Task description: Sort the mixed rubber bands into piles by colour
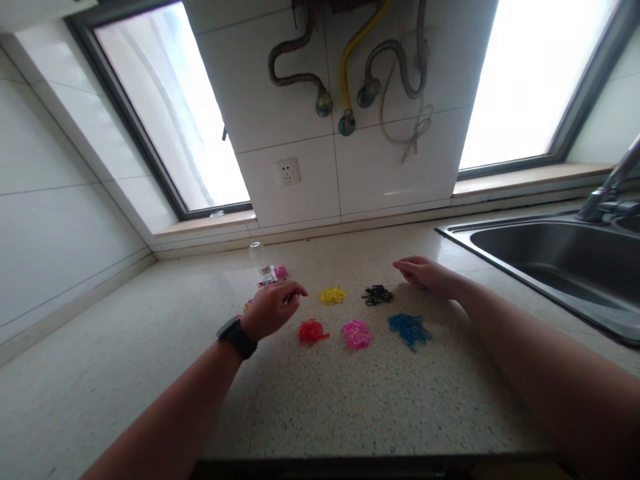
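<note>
Several small heaps of coloured rubber bands lie sorted on the speckled countertop [350,400]: a yellow heap [333,295], a black heap [377,294], a red heap [312,331], a pink heap [357,334] and a blue heap [410,328]. My left hand [273,308], with a black watch on the wrist, hovers over a mixed pile of bands [247,305] left of the red heap; its fingers are loosely curled, and whether they hold a band is hidden. My right hand [425,273] rests flat on the counter, just right of the black heap, holding nothing.
A small clear bottle [259,257] with a pink cap [281,271] beside it lies behind my left hand. A steel sink [550,253] and tap [607,187] fill the right side. The tiled wall carries a socket [287,172] and pipes, between two windows.
</note>
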### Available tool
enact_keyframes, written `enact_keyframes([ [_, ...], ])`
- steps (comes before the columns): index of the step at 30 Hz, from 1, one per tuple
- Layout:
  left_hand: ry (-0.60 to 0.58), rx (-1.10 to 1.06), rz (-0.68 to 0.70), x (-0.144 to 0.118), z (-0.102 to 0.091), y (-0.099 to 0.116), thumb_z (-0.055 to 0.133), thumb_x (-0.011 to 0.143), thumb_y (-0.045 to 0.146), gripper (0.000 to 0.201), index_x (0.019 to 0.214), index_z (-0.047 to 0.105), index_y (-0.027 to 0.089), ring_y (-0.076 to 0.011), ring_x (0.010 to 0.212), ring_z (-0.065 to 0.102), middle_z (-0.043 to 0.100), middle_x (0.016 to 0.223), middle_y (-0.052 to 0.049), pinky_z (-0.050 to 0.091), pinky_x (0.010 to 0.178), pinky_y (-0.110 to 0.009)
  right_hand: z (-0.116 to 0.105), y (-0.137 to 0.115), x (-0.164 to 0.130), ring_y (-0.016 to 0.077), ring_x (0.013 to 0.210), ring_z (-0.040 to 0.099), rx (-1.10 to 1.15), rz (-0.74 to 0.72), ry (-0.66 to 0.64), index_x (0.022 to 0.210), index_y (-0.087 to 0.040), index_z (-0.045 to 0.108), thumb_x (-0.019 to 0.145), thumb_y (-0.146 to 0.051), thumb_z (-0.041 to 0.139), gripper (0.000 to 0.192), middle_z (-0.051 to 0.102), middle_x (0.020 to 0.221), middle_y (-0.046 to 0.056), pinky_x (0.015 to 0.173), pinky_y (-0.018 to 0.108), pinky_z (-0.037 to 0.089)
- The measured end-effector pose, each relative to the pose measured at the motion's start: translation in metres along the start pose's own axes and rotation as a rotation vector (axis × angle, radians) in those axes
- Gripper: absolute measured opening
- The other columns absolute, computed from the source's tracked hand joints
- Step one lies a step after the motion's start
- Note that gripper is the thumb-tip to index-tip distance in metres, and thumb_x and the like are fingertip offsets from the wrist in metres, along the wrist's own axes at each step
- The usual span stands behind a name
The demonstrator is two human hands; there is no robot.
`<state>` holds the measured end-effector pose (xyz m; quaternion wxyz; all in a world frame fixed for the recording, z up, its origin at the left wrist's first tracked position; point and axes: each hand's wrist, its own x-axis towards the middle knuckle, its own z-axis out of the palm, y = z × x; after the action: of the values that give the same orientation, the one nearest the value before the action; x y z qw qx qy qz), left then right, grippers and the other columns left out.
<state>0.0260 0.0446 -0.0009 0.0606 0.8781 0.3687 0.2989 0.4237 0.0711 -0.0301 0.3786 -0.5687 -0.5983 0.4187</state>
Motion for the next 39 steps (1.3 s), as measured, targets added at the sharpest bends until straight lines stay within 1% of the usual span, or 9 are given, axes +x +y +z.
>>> enact_keyframes([
  [3, 0.152, 0.043, -0.126, -0.001, -0.011, -0.029, 0.049, 0.091, 0.021, 0.023, 0.096, 0.071, 0.019, -0.0144, 0.073, 0.062, 0.071, 0.085, -0.003, 0.046, 0.07, -0.026, -0.001, 0.001, 0.001, 0.0075, 0.044, 0.028, 0.011, 0.01, -0.007, 0.068, -0.021, 0.046, 0.075, -0.068, 0.063, 0.05, 0.038, 0.055, -0.005, 0.04, 0.026, 0.019],
  [5, 0.204, 0.091, -0.175, -0.003, -0.016, -0.049, 0.049, 0.09, 0.023, 0.023, 0.096, 0.071, 0.019, -0.0148, 0.073, 0.062, 0.071, 0.085, -0.004, 0.045, 0.07, -0.026, -0.001, 0.002, 0.002, 0.0077, 0.045, 0.029, 0.015, 0.019, -0.012, 0.069, -0.021, 0.046, 0.075, -0.068, 0.064, 0.05, 0.039, 0.056, -0.005, 0.041, 0.026, 0.019],
  [8, 0.195, 0.147, -0.225, -0.007, -0.021, -0.073, 0.049, 0.09, 0.024, 0.024, 0.094, 0.072, 0.019, -0.0149, 0.071, 0.06, 0.071, 0.084, -0.004, 0.045, 0.069, -0.026, -0.002, 0.003, 0.003, 0.0078, 0.045, 0.029, 0.022, 0.033, -0.014, 0.07, -0.021, 0.047, 0.075, -0.067, 0.064, 0.049, 0.039, 0.056, -0.005, 0.041, 0.026, 0.019],
  [11, 0.141, 0.167, -0.232, -0.009, -0.023, -0.084, 0.05, 0.09, 0.025, 0.024, 0.092, 0.073, 0.019, -0.0153, 0.071, 0.06, 0.071, 0.087, -0.004, 0.045, 0.069, -0.026, -0.002, 0.001, 0.002, 0.0074, 0.045, 0.029, 0.031, 0.039, -0.019, 0.07, -0.021, 0.047, 0.073, -0.067, 0.065, 0.05, 0.038, 0.056, -0.005, 0.041, 0.025, 0.019],
  [16, 0.038, 0.178, -0.157, -0.009, -0.019, -0.08, 0.053, 0.091, 0.028, 0.023, 0.097, 0.073, 0.021, -0.0166, 0.079, 0.062, 0.069, 0.096, -0.006, 0.047, 0.077, -0.028, -0.003, 0.004, 0.004, 0.0078, 0.045, 0.03, 0.026, 0.039, -0.016, 0.073, -0.021, 0.049, 0.072, -0.068, 0.065, 0.05, 0.04, 0.057, -0.005, 0.041, 0.025, 0.018],
  [19, -0.016, 0.215, -0.11, -0.008, -0.015, -0.075, 0.055, 0.091, 0.029, 0.022, 0.101, 0.075, 0.024, -0.019, 0.089, 0.063, 0.067, 0.101, -0.006, 0.048, 0.084, -0.031, -0.003, 0.007, 0.006, 0.0082, 0.045, 0.031, 0.008, 0.049, -0.006, 0.075, -0.021, 0.05, 0.074, -0.067, 0.064, 0.048, 0.042, 0.057, -0.004, 0.04, 0.025, 0.019],
  [23, -0.084, 0.263, -0.065, -0.009, -0.013, -0.075, 0.056, 0.09, 0.026, 0.025, 0.107, 0.074, 0.028, -0.0208, 0.097, 0.062, 0.066, 0.101, -0.006, 0.048, 0.088, -0.032, -0.003, 0.006, 0.005, 0.0074, 0.044, 0.029, 0.017, 0.053, -0.018, 0.073, -0.021, 0.049, 0.075, -0.066, 0.065, 0.048, 0.04, 0.056, -0.005, 0.041, 0.025, 0.018],
  [33, -0.108, 0.315, -0.078, -0.013, -0.017, -0.081, 0.059, 0.089, 0.029, 0.018, 0.097, 0.074, 0.026, -0.0194, 0.093, 0.062, 0.066, 0.099, -0.005, 0.049, 0.083, -0.031, -0.004, 0.009, 0.007, 0.0076, 0.043, 0.029, -0.002, 0.048, -0.026, 0.072, -0.021, 0.049, 0.077, -0.066, 0.063, 0.047, 0.039, 0.054, -0.005, 0.04, 0.025, 0.018],
  [39, -0.093, 0.332, -0.088, -0.012, -0.016, -0.082, 0.058, 0.089, 0.031, 0.017, 0.092, 0.074, 0.024, -0.0202, 0.093, 0.062, 0.067, 0.097, -0.006, 0.048, 0.083, -0.032, -0.003, 0.007, 0.005, 0.0072, 0.044, 0.03, -0.025, 0.053, -0.023, 0.074, -0.02, 0.05, 0.078, -0.066, 0.063, 0.048, 0.04, 0.055, -0.004, 0.039, 0.024, 0.019],
])
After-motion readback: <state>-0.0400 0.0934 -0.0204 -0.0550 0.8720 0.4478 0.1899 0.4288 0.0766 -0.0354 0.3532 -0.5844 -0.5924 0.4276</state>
